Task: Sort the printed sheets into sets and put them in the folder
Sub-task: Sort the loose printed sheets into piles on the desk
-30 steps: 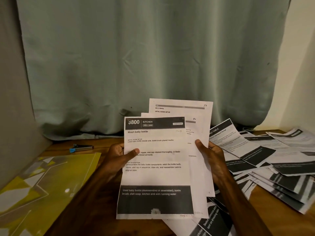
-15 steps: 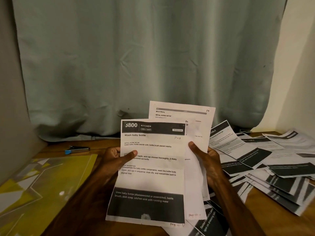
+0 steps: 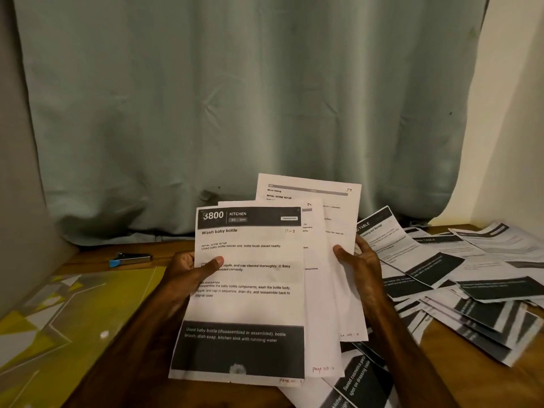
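The left hand [image 3: 188,270], left of centre in the frame, grips the left edge of a fan of three printed sheets, its thumb laid flat across the face of the front sheet [image 3: 250,304] and its fingers curled behind. The right hand [image 3: 357,265], right of centre, pinches the right edges of the two sheets behind, thumb in front and fingers behind the paper.

The front sheet is thin white paper, rectangular, with a black header band reading "3800 KITCHEN", the title "Wash baby bottle", and a broad black block across its foot; "P-1" is handwritten near the top. The second sheet [image 3: 319,290] shows as a pale strip to its right, and the third sheet [image 3: 309,187] stands highest, its top edge against the curtain [image 3: 235,98], a soft, creased grey-green cloth filling the upper frame.

At the right of the frame more sheets of the same kind lie in a loose, overlapping heap [image 3: 471,275] on the brown wooden desk [image 3: 456,363], with a few reaching under the held fan at the bottom centre.

The folder [image 3: 73,319] lies flat on the desk at the lower left, glossy yellow with grey and white angular shapes; whether anything is in it cannot be told. Beyond it, near the curtain's hem, lies a small metal object with a blue end [image 3: 131,258].
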`<action>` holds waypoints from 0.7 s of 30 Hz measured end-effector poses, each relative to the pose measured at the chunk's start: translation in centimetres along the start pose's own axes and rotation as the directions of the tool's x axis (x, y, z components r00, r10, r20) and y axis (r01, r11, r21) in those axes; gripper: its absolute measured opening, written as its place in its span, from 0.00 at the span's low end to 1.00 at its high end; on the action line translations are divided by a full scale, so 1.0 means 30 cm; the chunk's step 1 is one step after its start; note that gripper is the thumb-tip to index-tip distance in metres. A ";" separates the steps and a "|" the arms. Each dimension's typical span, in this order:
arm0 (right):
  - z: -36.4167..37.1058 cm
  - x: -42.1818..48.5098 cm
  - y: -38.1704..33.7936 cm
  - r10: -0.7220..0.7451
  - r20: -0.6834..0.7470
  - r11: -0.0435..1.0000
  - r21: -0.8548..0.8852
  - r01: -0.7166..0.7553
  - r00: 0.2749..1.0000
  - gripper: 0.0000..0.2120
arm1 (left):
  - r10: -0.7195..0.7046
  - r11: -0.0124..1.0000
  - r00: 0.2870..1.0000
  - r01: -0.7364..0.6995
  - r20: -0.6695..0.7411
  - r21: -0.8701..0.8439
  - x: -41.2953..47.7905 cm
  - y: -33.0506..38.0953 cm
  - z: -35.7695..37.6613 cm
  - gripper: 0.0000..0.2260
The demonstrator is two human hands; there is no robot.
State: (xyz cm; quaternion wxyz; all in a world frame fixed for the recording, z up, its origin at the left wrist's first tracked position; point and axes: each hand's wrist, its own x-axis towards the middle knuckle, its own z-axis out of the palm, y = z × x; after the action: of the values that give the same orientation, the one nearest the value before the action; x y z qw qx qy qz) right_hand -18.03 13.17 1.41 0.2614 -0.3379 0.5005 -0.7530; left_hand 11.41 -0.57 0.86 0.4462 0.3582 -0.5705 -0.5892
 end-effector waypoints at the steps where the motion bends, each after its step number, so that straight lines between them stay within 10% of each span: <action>1: -0.002 0.004 0.004 -0.038 -0.007 0.999 -0.010 0.038 0.999 0.27 | -0.002 1.000 1.000 0.002 0.009 -0.016 -0.002 0.001 -0.001 0.09; 4: -0.008 0.008 0.026 -0.107 0.015 0.990 -0.096 0.108 0.994 0.31 | -0.006 0.999 1.000 0.007 0.031 -0.048 -0.003 0.001 -0.003 0.10; 8: 0.021 -0.008 0.030 -0.190 0.095 0.958 -0.199 0.205 0.977 0.08 | -0.020 0.999 0.999 0.020 0.025 -0.025 0.002 -0.009 0.000 0.13; 14: 0.036 -0.039 0.013 -0.013 0.156 1.000 -0.007 0.014 0.988 0.18 | 0.006 0.999 1.000 -0.008 0.030 0.052 0.004 -0.021 0.015 0.14; 21: 0.040 -0.049 0.004 -0.111 0.059 0.987 -0.113 0.117 0.992 0.02 | 0.021 0.999 0.998 -0.023 0.060 0.024 -0.006 -0.018 0.013 0.14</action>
State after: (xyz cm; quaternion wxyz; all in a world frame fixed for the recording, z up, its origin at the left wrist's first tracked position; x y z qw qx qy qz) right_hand -16.17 13.52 1.26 0.2109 -0.4004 0.5163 -0.7271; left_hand 11.04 -0.30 0.33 0.4310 0.3398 -0.5946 -0.5876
